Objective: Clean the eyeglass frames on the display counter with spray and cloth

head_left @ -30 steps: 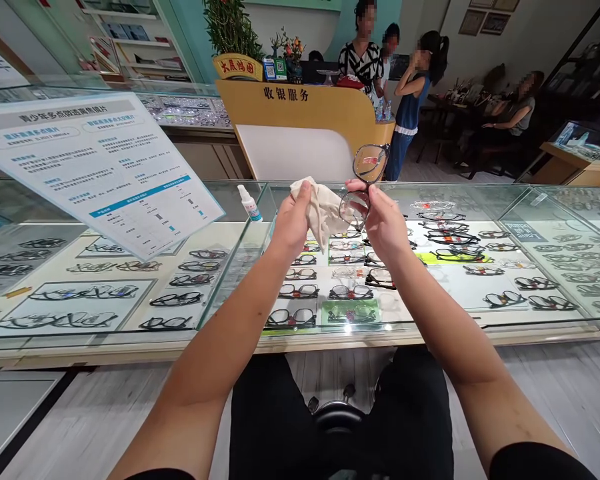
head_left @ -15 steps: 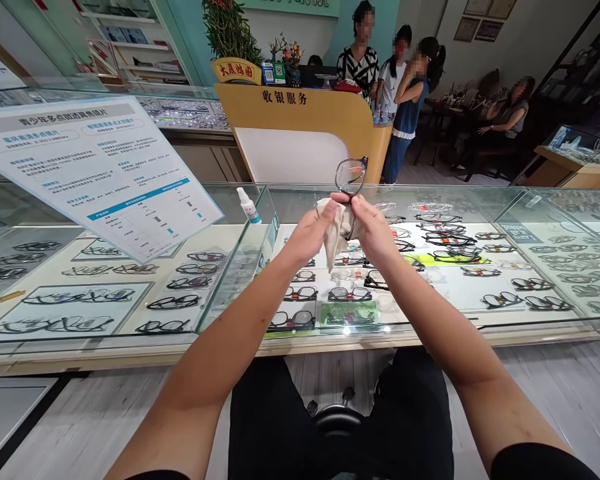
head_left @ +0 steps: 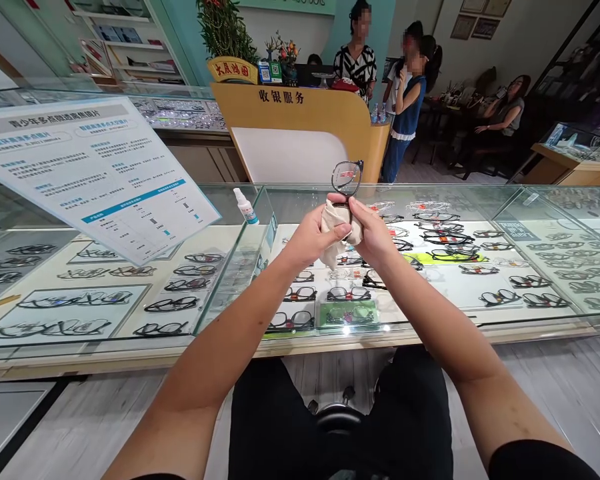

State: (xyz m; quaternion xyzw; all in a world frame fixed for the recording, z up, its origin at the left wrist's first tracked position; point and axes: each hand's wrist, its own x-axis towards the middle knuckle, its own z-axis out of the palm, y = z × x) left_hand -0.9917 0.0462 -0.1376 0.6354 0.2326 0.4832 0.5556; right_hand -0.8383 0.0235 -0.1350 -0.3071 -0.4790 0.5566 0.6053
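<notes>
Fingers of right hand (head_left: 376, 235) grasp glasses (head_left: 347, 176) above worktop (head_left: 360, 341); fingers of left hand (head_left: 307, 238) clasp cloth (head_left: 334, 220), lower lens hidden by it. Spray bottle (head_left: 247, 207) left of hands, printed sheet (head_left: 105, 173) farther left, cash desk (head_left: 325, 107) on far side.

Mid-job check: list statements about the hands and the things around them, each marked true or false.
1. The left hand holds a crumpled cream cloth. True.
2. The cloth covers both lenses of the dark-rimmed, clear-lensed eyeglasses. False: the upper lens is uncovered above the hands.
3. The right hand grips the eyeglasses. True.
4. A small white plastic spray bottle stands right of the right hand. False: it is left of the left hand.
5. A large white printed sheet with blue bands is left of both hands. True.
</notes>
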